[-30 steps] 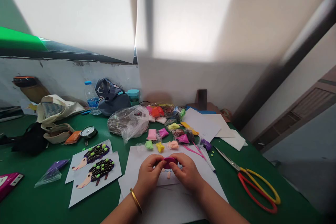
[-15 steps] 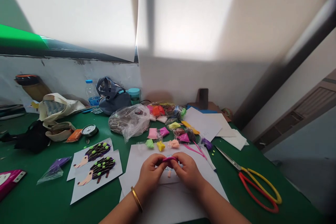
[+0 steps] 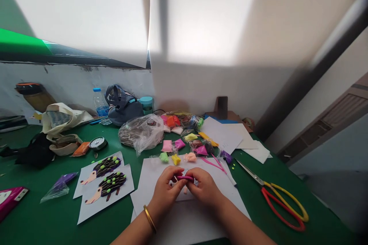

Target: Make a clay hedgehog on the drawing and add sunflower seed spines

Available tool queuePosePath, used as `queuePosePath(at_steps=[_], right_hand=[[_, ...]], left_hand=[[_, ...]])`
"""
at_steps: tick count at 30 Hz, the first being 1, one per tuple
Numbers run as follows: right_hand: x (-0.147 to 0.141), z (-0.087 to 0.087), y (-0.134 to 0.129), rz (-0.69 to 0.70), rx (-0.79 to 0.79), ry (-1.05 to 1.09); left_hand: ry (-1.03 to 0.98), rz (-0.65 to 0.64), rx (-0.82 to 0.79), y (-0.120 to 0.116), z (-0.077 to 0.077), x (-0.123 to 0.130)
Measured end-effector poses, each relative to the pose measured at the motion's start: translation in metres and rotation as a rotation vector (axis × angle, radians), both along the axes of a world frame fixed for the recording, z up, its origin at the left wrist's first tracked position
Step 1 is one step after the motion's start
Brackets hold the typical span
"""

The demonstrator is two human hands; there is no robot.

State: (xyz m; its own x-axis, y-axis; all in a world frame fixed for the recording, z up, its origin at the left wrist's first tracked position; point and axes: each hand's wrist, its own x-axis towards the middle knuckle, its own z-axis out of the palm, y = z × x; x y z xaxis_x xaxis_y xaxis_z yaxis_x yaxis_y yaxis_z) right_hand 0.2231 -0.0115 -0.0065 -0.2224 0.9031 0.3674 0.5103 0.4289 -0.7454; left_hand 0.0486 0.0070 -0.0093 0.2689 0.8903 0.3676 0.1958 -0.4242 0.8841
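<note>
A flattened magenta piece of clay (image 3: 185, 178) is pinched between both hands, above white paper (image 3: 149, 176). My left hand (image 3: 169, 184), with a gold bangle at the wrist, is closed on its left end. My right hand (image 3: 202, 185) grips its right end. Beneath the fingers, a small peach piece (image 3: 185, 190) and part of a blue drawing show on the paper; the hands hide the rest. Just beyond lie green clay (image 3: 163, 157), yellow clay (image 3: 176, 159) and peach clay (image 3: 190, 157).
Large scissors (image 3: 263, 183) lie partly open at the right. Two hedgehog pictures (image 3: 100, 208) are at the left, near a purple clay packet (image 3: 61, 183). Behind are a plastic bag (image 3: 142, 132), clay packets (image 3: 166, 146), a blue bag (image 3: 125, 111) and a bottle (image 3: 100, 103).
The magenta piece has tilted and come slightly lower, now showing as a rounded strip. Fingers of both hands have shifted slightly around it.
</note>
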Motion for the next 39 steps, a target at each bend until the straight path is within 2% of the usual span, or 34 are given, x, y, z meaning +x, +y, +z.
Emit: queuePosePath(at_steps=[4,10,20,25,30,34,39], right_hand=[[-0.002,0.002,-0.001,-0.006,-0.004,-0.042],[0.001,0.005,-0.003,0.037,0.023,-0.013],[0.0,0.006,-0.004,0.074,0.056,-0.022],[0.005,0.001,-0.003,-0.025,0.032,0.067],[0.005,-0.001,-0.002,-0.016,0.029,0.078],[0.004,-0.002,-0.002,-0.033,0.045,0.104],[0.004,-0.004,-0.002,-0.044,0.074,0.078]], left_hand=[[0.04,0.004,0.019,0.0,0.001,-0.001],[-0.061,-0.004,-0.14,0.001,-0.002,-0.001],[-0.052,0.021,-0.146,0.0,0.0,-0.001],[-0.112,-0.015,-0.233,0.002,-0.004,-0.001],[-0.138,0.002,-0.294,0.003,-0.004,0.0],[-0.092,-0.04,-0.269,0.002,-0.004,0.0],[0.007,-0.006,-0.097,0.0,-0.004,-0.001]])
